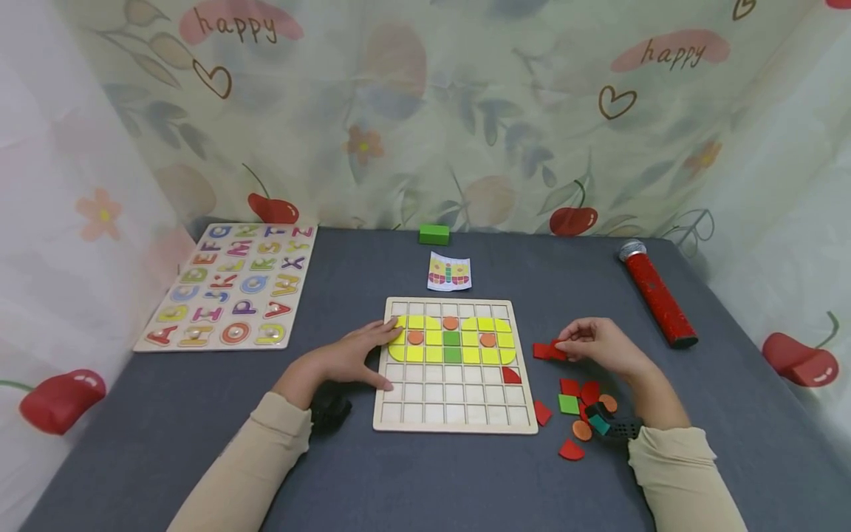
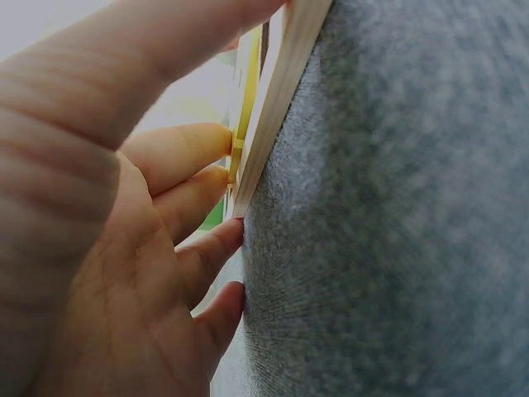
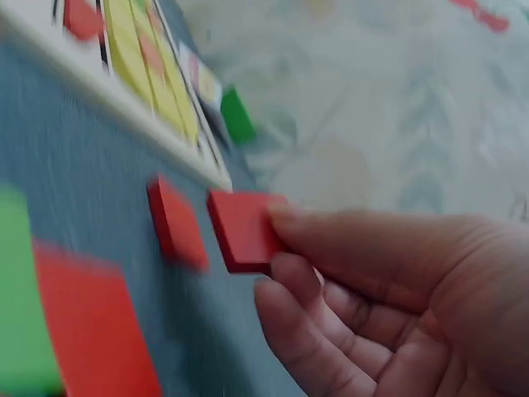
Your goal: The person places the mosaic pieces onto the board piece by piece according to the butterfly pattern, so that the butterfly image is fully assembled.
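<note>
A wooden grid board (image 1: pixel 435 414) lies on the table, with yellow, orange and green tiles in its upper rows and a red quarter-round tile (image 1: pixel 510 375) near its right side. My left hand (image 1: pixel 346 358) rests at the board's left edge, fingers extended; in the left wrist view some fingertips touch the yellow tiles and the wooden rim. To the right of the board, my right hand (image 1: pixel 605 343) pinches a red square tile (image 3: pixel 244 231) between thumb and finger. Another red square tile (image 3: pixel 176 225) lies on the table just beside it.
Loose red, green and orange tiles, including a green square (image 1: pixel 568 404), lie below my right hand. Behind the board are a butterfly pattern card (image 1: pixel 449 272) and a green block (image 1: pixel 434 235). An alphabet board (image 1: pixel 226 284) lies left, a red microphone (image 1: pixel 658 295) right.
</note>
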### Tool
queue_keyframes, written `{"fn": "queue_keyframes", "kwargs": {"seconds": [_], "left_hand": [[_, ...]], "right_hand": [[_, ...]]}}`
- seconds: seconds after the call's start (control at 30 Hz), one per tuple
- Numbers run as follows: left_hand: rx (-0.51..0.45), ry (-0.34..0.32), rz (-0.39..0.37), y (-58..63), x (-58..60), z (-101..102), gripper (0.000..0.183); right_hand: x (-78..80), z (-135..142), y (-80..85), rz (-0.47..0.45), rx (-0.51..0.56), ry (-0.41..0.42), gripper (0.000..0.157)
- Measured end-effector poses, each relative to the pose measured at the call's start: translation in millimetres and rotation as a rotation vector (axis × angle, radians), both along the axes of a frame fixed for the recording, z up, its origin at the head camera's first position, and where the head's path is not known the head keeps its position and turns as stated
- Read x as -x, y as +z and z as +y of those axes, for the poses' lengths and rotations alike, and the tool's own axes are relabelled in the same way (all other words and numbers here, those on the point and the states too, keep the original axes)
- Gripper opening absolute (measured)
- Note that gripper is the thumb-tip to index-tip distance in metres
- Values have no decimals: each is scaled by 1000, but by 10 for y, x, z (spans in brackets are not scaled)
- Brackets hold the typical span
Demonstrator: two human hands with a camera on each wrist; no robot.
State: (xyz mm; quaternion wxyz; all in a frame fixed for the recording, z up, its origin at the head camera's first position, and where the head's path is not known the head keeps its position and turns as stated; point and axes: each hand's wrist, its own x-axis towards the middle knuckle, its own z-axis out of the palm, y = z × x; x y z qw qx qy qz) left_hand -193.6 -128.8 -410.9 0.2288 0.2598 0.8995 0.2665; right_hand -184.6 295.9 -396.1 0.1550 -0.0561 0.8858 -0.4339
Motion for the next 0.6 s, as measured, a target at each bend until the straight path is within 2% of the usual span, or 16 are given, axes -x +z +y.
{"fn": "queue_keyframes", "kwargs": {"seconds": [0.23, 0.43, 0.6], "left_hand": [[2, -8, 17, 6, 8, -14, 95], [1, -6, 10, -1, 10, -12, 95], [-2, -8, 5, -6, 10, -2, 95]], "right_hand": [[-30, -373, 89, -9, 77, 2, 28], [-76, -668, 8, -48, 159, 27, 26], [-111, -810, -88, -54, 160, 56, 23]]}}
